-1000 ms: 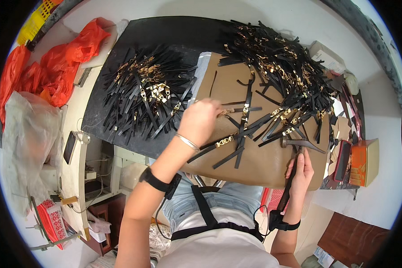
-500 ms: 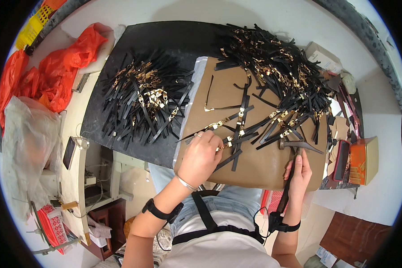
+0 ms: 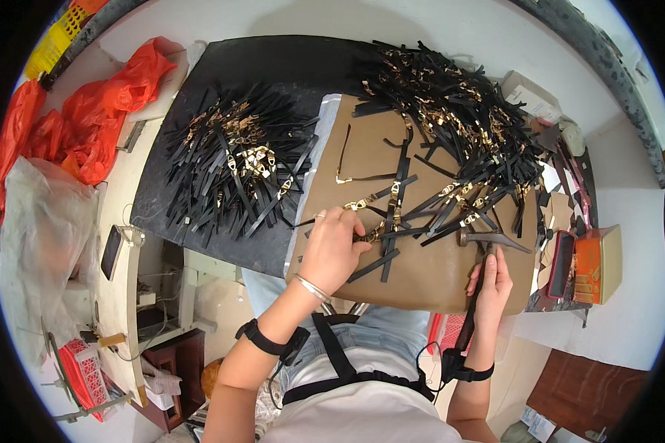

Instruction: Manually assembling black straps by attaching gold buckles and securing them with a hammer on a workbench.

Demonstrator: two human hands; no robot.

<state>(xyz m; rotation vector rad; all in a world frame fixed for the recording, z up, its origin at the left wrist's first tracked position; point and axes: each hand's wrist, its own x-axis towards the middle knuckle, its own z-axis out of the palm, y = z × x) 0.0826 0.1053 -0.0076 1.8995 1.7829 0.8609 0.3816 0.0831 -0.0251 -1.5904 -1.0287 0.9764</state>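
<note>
Behind the left fingers (image 3: pixel 341 220) sit a round silvery bangle (image 3: pixel 312 287) and a black band (image 3: pixel 257 337) with a boxy black module (image 3: pixel 295 344); farther back, a black webbing harness (image 3: pixel 335 348), white top (image 3: pixel 377 415), light-blue denim trousers (image 3: pixel 391 326).

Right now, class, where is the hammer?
In the head view, the hammer is right of centre, held in the right hand, its head over the brown mat, pictured below the larger pile of black straps.

A: Left hand (image 3: pixel 334 249) grip?
B: Can't tell. It covers the strap's (image 3: pixel 408 232) near end; pinch hidden.
A: Hammer (image 3: pixel 499 238)?
B: Right hand (image 3: pixel 493 286) hides some handle (image 3: pixel 468 325).
A: Left pile (image 3: pixel 207 166)?
B: Overlapped; many buckles (image 3: pixel 258 160) too small. Yellow basket (image 3: pixel 58 38) cut off at rim.
</note>
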